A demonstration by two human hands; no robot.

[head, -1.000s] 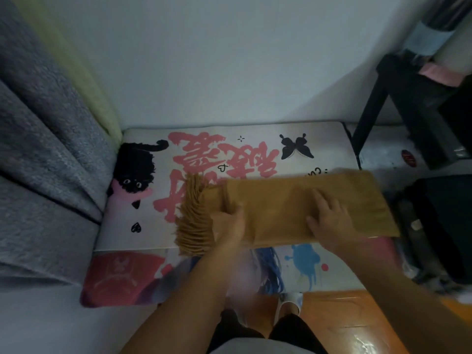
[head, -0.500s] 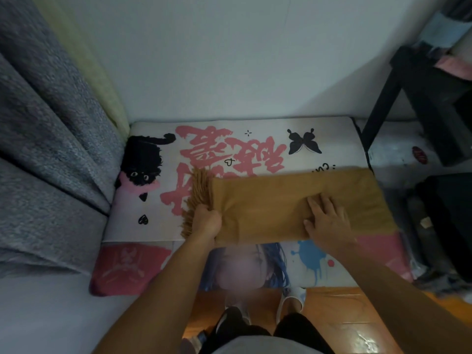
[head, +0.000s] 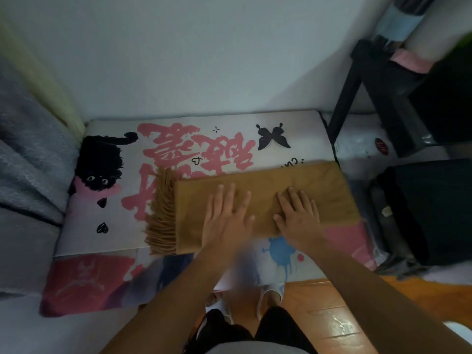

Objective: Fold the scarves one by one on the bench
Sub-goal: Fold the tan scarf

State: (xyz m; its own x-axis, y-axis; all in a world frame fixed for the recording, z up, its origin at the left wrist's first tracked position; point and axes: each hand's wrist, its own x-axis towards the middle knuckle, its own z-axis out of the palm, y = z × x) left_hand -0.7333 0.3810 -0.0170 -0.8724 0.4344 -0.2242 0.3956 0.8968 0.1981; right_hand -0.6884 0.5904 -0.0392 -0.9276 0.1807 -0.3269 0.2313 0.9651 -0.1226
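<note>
Scarf (head: 319, 190) laid flat on surface (head: 107, 241), long axis left to right, fringe (head: 163, 213) at left end, folded edge at right. Left hand (head: 224, 218) pressed palm-down near middle, fingers straight, slightly spread, nothing gripped. Right hand (head: 298, 218) pressed flat just beside it, fingers likewise spread. Fringed end nearer left hand; right end nearer right hand. Next fold judged to be made across long axis, one end carried over the other.
</note>
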